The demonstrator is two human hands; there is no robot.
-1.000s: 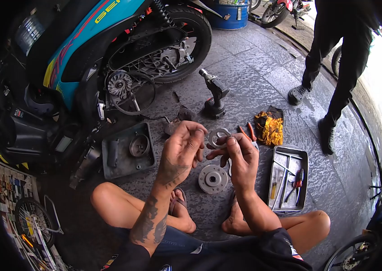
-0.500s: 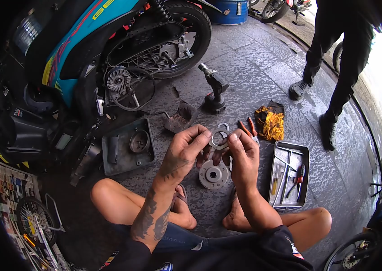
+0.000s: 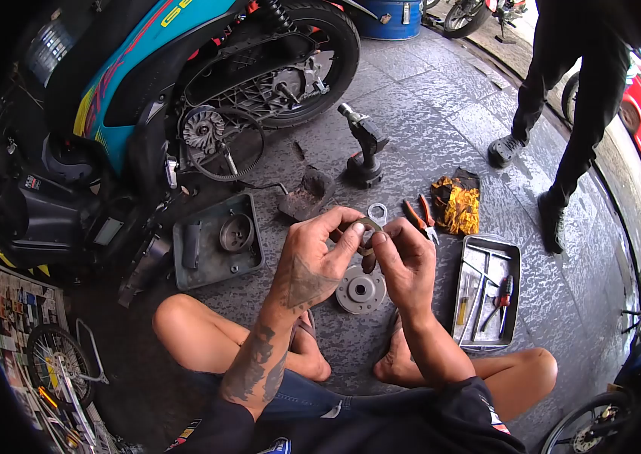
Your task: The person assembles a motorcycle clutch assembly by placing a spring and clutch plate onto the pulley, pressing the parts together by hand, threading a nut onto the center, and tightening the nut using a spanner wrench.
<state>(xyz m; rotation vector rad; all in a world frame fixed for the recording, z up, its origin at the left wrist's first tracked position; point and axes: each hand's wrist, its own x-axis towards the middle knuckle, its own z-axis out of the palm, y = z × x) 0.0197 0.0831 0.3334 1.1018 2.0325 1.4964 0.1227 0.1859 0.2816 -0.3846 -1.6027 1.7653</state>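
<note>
Between my left hand [image 3: 311, 257] and my right hand [image 3: 407, 268] is a thin metal ring [image 3: 369, 224], pinched by thumbs and fingers of both. It is tilted, and my fingers cover much of it. Below them on the floor lies a round grey metal disc [image 3: 351, 297] with a hole at its centre. Just beyond my fingertips is another ring-shaped metal piece [image 3: 372, 209]. Pliers with orange handles [image 3: 414, 216] rest to the right of it.
A scooter [image 3: 207, 91] with its drive side exposed stands ahead left. Around me are a cordless impact wrench [image 3: 366, 147], a grey tray of parts [image 3: 214, 281], a tool tray [image 3: 516, 303] and a yellow-black glove [image 3: 460, 208]. A person in dark trousers [image 3: 589, 113] stands at right.
My hands have turned the ring from facing me to a tilted, more edge-on angle, and my fingers have closed in around it. A red vehicle has appeared at the far right.
</note>
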